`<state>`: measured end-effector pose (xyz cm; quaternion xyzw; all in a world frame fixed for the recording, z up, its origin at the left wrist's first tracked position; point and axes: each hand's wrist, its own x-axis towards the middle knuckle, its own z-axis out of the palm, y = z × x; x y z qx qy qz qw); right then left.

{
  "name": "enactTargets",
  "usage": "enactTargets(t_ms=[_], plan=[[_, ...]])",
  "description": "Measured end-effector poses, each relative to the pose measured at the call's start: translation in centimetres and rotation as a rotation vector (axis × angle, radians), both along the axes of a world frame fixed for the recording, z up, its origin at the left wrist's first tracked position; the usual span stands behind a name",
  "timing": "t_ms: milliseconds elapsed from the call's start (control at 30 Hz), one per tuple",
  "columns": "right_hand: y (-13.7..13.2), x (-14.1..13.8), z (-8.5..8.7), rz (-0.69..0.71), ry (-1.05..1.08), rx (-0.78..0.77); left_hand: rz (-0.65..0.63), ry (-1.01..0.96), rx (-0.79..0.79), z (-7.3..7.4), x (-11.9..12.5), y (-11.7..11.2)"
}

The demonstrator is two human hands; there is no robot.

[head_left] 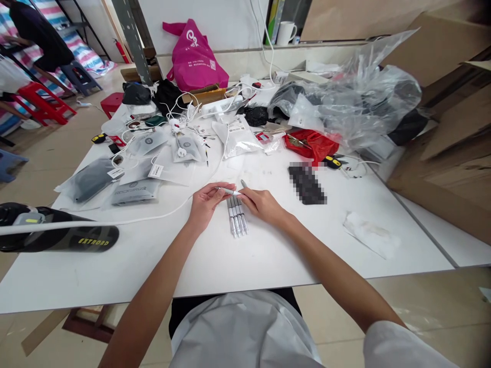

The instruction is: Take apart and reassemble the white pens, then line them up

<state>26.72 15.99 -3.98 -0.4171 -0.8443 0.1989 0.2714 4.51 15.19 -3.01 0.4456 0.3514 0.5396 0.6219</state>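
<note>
Both my hands meet over the middle of the white table point(268, 255). My left hand point(205, 202) pinches one end of a thin white pen point(229, 191), and my right hand point(263, 204) grips its other end, fingers closed. Just below them several white pens point(238, 219) lie side by side on the table. A small grey pen cap point(243, 182) rests just above my right hand.
Grey plastic pouches point(132, 191), white cables and a pink bag point(195, 56) crowd the far left. Clear plastic bags point(356, 97) and a red pouch point(312, 143) sit far right. A dark phone point(307, 185), a folded tissue point(372, 235) and a black device point(57, 235) lie nearby.
</note>
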Motion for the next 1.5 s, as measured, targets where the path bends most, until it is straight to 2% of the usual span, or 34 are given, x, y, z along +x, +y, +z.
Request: enactTargets(t_ms=[167, 233, 333, 500, 667, 800, 967, 1100, 1233, 1367, 1500], plan=[[-0.3, -0.4, -0.1, 0.027, -0.035, 0.052, 0.187, 0.078, -0.060, -1.0, -0.1, 0.5], [-0.2, -0.4, -0.4, 0.018, -0.054, 0.095, 0.160, 0.054, -0.044, -1.2, 0.1, 0.5], [0.1, 0.0, -0.6, -0.005, -0.056, 0.148, 0.046, 0.024, -0.001, -1.1, 0.3, 0.4], [0.5, 0.5, -0.6, -0.017, -0.065, 0.189, 0.140, 0.114, -0.002, -1.1, 0.3, 0.3], [0.6, 0.7, -0.6, 0.007, -0.053, 0.209, 0.041, 0.081, 0.041, -1.2, 0.1, 0.5], [0.6, 0.7, -0.7, 0.032, -0.066, 0.210, 0.120, 0.168, 0.038, -1.0, 0.1, 0.4], [0.9, 0.8, -1.2, 0.023, -0.075, 0.241, 0.055, 0.182, 0.085, -0.8, 0.4, 0.1], [1.0, 0.5, -1.8, -0.032, -0.102, 0.225, 0.131, 0.223, 0.034, -1.0, 0.7, 0.1], [0.8, 0.2, -1.5, -0.072, -0.131, 0.219, 0.132, 0.200, -0.014, -1.0, 1.0, 0.1], [0.9, 0.1, -1.1, -0.025, -0.156, 0.315, 0.118, 0.278, 0.004, -1.0, 1.0, 0.1], [1.4, 0.1, -1.5, -0.046, -0.182, 0.396, 0.145, 0.432, 0.082, -1.1, 0.8, 0.0]])
